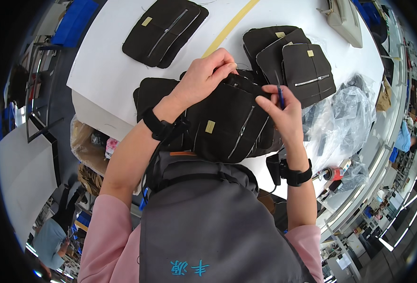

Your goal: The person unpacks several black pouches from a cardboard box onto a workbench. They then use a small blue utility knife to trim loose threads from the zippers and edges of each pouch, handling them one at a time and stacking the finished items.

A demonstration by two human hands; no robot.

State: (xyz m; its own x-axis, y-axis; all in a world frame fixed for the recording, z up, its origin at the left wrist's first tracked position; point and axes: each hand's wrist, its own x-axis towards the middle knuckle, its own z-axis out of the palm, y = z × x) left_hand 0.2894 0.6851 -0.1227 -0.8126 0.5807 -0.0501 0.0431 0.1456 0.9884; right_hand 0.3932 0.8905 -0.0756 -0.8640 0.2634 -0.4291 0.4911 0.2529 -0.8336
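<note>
A dark fabric bag panel (225, 129) with a silver zipper and a small yellow tag lies before me at the table's near edge, on top of other dark pieces. At its far edge my left hand (204, 78) is closed in a pinch; what is between the fingertips is too small to make out. My right hand (286, 111) grips the panel's right corner between thumb and finger. A slim pointed tool with a blue handle (281, 96) also sits in that hand, its thin dark tip pointing away from me.
One stack of dark zippered panels (163, 33) lies at the far left of the white table (105, 61), another (307, 75) at the right. Crumpled clear plastic (345, 120) and a red can (333, 173) are at the right. A beige bag (343, 21) stands far right.
</note>
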